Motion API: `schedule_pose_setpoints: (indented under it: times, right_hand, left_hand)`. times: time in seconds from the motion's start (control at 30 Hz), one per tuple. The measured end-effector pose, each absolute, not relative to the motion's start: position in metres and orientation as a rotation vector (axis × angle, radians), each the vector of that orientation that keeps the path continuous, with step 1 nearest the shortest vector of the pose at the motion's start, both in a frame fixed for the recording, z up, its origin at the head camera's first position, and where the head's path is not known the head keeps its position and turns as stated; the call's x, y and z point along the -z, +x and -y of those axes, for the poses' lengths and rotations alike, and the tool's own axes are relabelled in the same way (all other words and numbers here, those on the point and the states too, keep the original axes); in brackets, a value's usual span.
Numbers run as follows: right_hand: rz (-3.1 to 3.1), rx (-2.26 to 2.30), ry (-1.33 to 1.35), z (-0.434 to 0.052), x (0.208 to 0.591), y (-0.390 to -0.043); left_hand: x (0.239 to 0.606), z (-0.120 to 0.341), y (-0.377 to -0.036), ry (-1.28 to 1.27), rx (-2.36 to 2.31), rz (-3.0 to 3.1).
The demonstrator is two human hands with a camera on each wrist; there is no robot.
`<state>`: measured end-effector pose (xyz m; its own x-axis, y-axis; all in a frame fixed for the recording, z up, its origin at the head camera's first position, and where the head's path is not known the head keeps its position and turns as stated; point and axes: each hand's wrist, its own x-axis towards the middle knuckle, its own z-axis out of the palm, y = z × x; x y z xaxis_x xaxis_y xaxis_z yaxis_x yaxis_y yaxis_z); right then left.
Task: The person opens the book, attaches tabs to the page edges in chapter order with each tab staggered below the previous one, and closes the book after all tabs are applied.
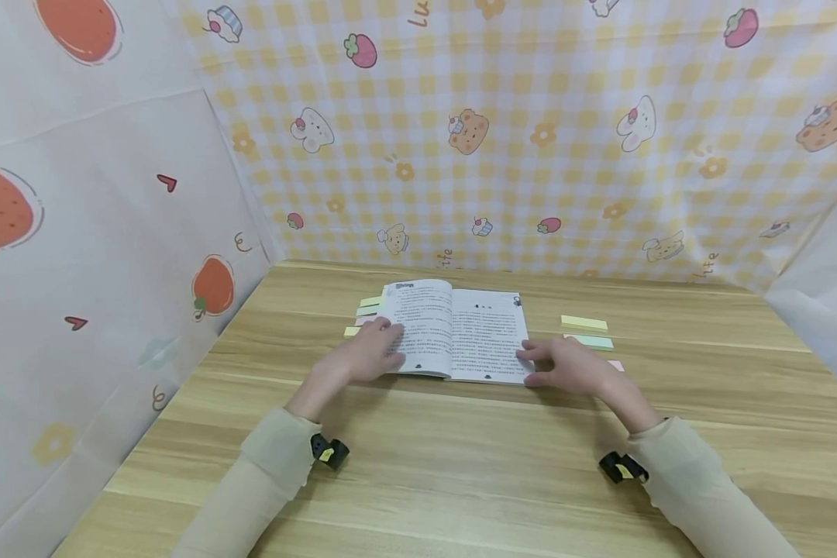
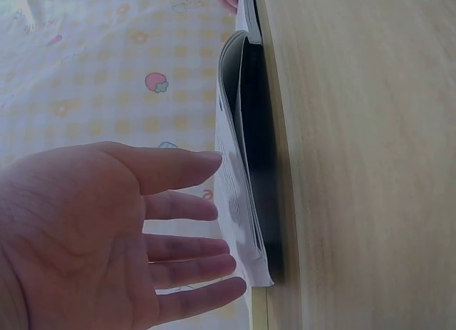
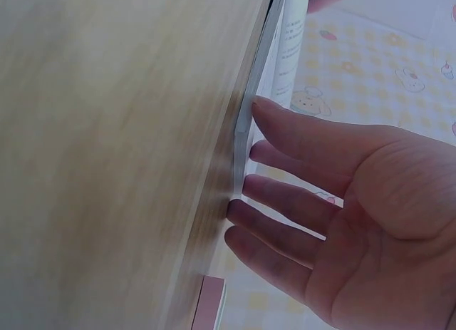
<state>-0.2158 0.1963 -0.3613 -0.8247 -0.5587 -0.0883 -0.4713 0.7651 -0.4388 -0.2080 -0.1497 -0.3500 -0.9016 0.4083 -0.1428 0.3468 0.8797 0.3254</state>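
Observation:
An open book (image 1: 455, 329) with printed pages lies flat on the wooden table (image 1: 460, 465). My left hand (image 1: 370, 353) lies on its left page with straight fingers; in the left wrist view the fingers (image 2: 185, 216) reach toward the stacked left pages (image 2: 239, 166). My right hand (image 1: 565, 364) rests with straight fingers at the book's lower right corner; in the right wrist view its fingertips (image 3: 246, 202) touch the thin page edge (image 3: 246, 123). Neither hand grips anything.
Sticky-note strips lie on both sides of the book: yellow, green and pink ones (image 1: 366, 310) on the left, a yellow strip (image 1: 583, 322), a green one (image 1: 589, 341) and a pink one (image 3: 208, 305) on the right. Patterned cloth walls (image 1: 530, 139) enclose the table.

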Motion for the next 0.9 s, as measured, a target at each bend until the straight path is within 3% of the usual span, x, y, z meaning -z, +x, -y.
schedule_pose_setpoints:
  times: [0.9]
  right_hand:
    - [-2.734,0.597,-0.795,-0.199,0.363,-0.215]
  left_hand:
    - [0.339,0.172,-0.22,0.58,-0.779,-3.062]
